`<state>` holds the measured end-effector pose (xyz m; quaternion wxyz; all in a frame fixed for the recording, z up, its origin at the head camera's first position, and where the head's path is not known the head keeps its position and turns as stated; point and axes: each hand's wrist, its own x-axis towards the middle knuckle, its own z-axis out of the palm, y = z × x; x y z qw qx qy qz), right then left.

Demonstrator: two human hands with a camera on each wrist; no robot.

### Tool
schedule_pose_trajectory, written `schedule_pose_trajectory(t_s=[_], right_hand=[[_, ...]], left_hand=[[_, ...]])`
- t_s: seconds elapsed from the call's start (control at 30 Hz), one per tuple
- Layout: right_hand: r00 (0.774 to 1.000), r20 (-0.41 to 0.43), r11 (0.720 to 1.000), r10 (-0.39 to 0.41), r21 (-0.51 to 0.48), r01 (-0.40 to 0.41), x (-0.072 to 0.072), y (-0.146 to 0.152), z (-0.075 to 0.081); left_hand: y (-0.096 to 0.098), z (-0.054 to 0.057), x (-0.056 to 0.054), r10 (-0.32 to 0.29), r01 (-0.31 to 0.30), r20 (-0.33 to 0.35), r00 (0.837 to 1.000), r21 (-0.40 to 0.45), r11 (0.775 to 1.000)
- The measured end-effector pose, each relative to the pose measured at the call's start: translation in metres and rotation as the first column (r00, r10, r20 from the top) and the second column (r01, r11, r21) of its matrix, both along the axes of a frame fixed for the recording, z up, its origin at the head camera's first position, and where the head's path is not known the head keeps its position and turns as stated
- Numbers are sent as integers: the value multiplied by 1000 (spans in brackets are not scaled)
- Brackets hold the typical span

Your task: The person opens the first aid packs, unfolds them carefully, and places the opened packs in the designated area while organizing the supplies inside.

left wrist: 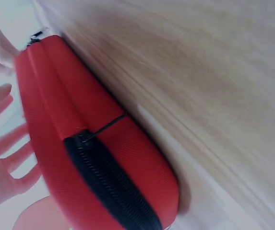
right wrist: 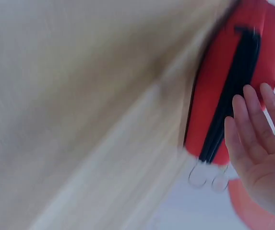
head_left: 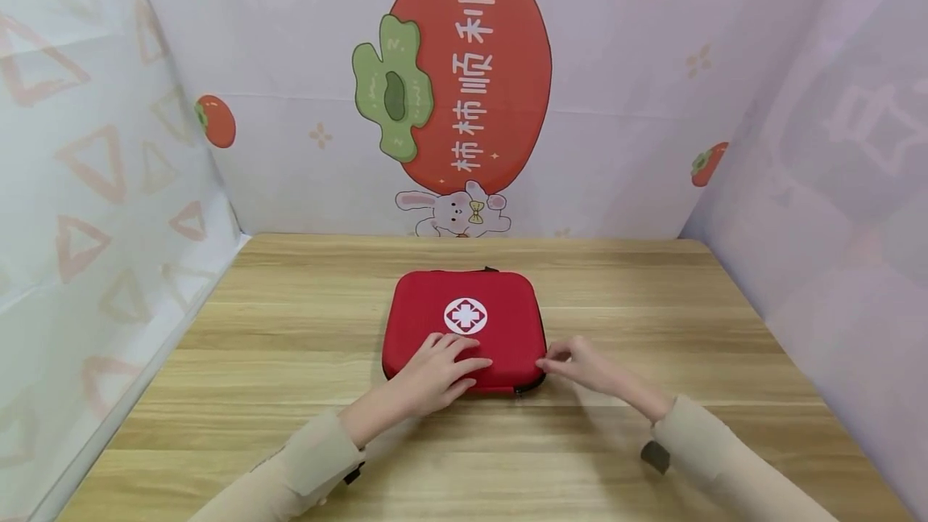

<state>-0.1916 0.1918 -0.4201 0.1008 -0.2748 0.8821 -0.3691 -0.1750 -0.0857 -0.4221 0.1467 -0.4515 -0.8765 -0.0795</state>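
Observation:
A red zippered first-aid case [head_left: 507, 337] lies flat on the wooden table, with a white cross emblem [head_left: 466, 316] on its lid. My left hand [head_left: 433, 373] lies over the lid near the front edge, its fingers spread. At the front right corner, the fingertips of my right hand [head_left: 586, 365] meet the case. In the right wrist view those fingers [right wrist: 252, 129] are fairly straight along the side, beside the black zipper [right wrist: 235, 79]. A zipper slider [left wrist: 83, 138] shows on the case's side in the left wrist view, with black zipper tape next to it.
The wooden table [head_left: 304, 329] runs back to a wall covering [head_left: 275, 176] printed with persimmons and a rabbit. Pale patterned sheets stand along the table's left and right sides. Thin wire-like loops [right wrist: 197, 175] show by the case's end in the right wrist view.

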Motion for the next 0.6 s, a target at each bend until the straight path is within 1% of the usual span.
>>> schedule_pose_trajectory(t_s=[0.07,0.13,0.2,0.27,0.37,0.43,0.53,0.6], right_hand=[[1000,-24,999,-21,-33,20,-11,3,1],[996,-69,998,-49,-46,46,-23,5,0],[992,-95,995,-84,-60,78,-34,5,1],[986,-112,990,-126,-73,118,-45,3,1],[977,-96,978,-193,-100,183,-60,-1,1],[972,-79,971,-221,-106,212,-68,-4,1],[973,-47,970,-226,-103,221,-78,-10,1],[977,-29,973,-213,-97,209,-83,-14,1]], left_hand=[[-3,2,5,6,-3,-41,999,57,998],[-5,2,11,16,-8,-62,998,126,992],[-9,1,17,29,-16,-66,997,186,982],[-11,0,22,42,-29,-53,998,234,972],[-13,-3,28,71,-59,-40,997,249,967],[-14,-4,31,90,-81,-24,996,247,966],[-15,-5,34,119,-115,-5,993,228,967],[-15,-6,35,133,-131,6,991,213,968]])
